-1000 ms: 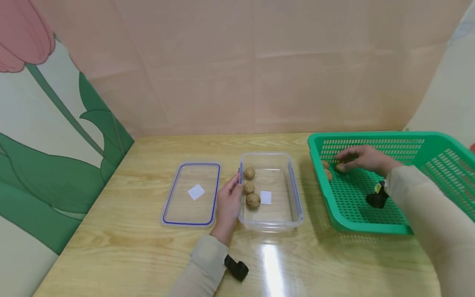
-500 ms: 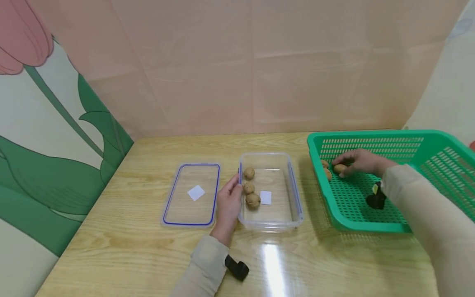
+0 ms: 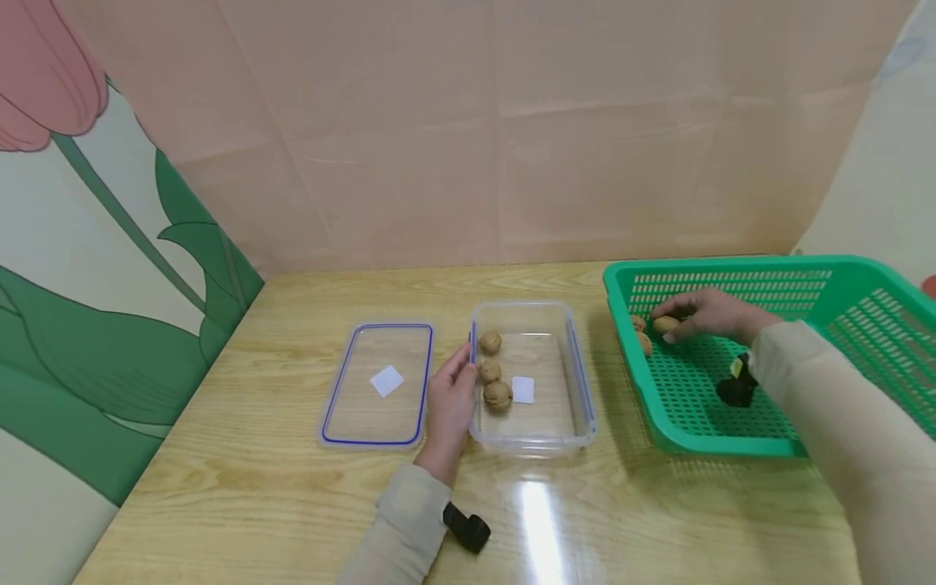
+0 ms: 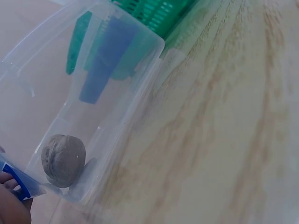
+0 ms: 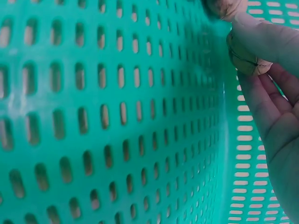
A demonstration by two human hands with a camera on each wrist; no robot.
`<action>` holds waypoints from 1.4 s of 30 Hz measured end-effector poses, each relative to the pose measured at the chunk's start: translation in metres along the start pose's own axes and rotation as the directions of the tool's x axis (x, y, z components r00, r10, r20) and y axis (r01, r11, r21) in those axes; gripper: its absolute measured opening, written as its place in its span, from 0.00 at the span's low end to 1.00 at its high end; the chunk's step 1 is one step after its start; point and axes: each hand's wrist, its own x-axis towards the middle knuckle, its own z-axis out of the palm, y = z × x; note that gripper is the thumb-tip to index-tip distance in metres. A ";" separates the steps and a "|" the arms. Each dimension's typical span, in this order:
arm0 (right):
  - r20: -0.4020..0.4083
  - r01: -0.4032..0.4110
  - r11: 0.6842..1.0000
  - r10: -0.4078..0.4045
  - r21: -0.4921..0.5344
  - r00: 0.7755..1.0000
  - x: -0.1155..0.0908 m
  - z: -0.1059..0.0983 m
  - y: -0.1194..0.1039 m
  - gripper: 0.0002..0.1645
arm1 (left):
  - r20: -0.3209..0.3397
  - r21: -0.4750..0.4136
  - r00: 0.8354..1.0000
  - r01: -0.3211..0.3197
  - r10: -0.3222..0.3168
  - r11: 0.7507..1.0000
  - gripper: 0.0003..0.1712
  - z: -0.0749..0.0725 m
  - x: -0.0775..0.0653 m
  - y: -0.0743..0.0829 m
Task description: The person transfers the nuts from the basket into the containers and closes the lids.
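In the head view, my right hand (image 3: 712, 315) is inside the green basket and pinches a walnut (image 3: 665, 325) between thumb and fingers. The right wrist view shows the same walnut (image 5: 247, 58) with the thumb on one side and fingers on the other. Two more walnuts (image 3: 643, 344) lie against the basket's left wall. My left hand (image 3: 451, 400) grips the left side of a clear plastic box (image 3: 559, 439), thumb at its rim. Three walnuts (image 3: 499, 396) sit in a row along that side inside the box. One walnut (image 4: 64, 160) shows through the box wall in the left wrist view.
A clear lid (image 3: 351, 406) with a blue seal lies flat left of the box, a white square on it. Another white square (image 3: 523, 389) shows in the box. The green basket (image 3: 702, 444) stands right of the box on the wooden table (image 3: 241, 487).
My right hand has shifted slightly left inside the basket, and the walnut at its fingers has moved with it towards the left wall. The left hand and box have stayed put.
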 end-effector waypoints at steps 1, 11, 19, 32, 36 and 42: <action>-0.002 0.000 1.000 0.000 0.001 1.000 0.000 0.000 -0.001 0.38 | -0.001 -0.003 1.000 0.000 0.000 1.000 0.21 0.000 0.000 0.000; -0.042 0.019 0.999 -0.017 0.031 0.999 0.002 -0.006 -0.011 0.40 | 0.004 -0.028 1.000 0.002 -0.002 1.000 0.20 -0.001 0.001 -0.001; -0.067 0.017 0.996 -0.011 0.088 0.998 -0.005 -0.008 -0.020 0.40 | -0.001 -0.019 1.000 0.006 -0.006 1.000 0.20 -0.001 0.001 0.000; -0.163 0.042 0.979 -0.009 0.200 0.987 -0.011 -0.010 -0.035 0.35 | 0.010 -0.024 1.000 0.006 -0.006 1.000 0.21 0.000 0.000 -0.001; -0.192 0.059 0.976 -0.019 0.208 0.981 -0.014 -0.010 -0.042 0.36 | 0.004 -0.019 1.000 0.006 -0.005 1.000 0.21 0.000 0.000 -0.001; -0.256 0.102 0.953 -0.027 0.285 0.966 -0.014 -0.007 -0.055 0.34 | -0.001 -0.023 1.000 0.001 -0.001 1.000 0.21 0.001 0.000 -0.001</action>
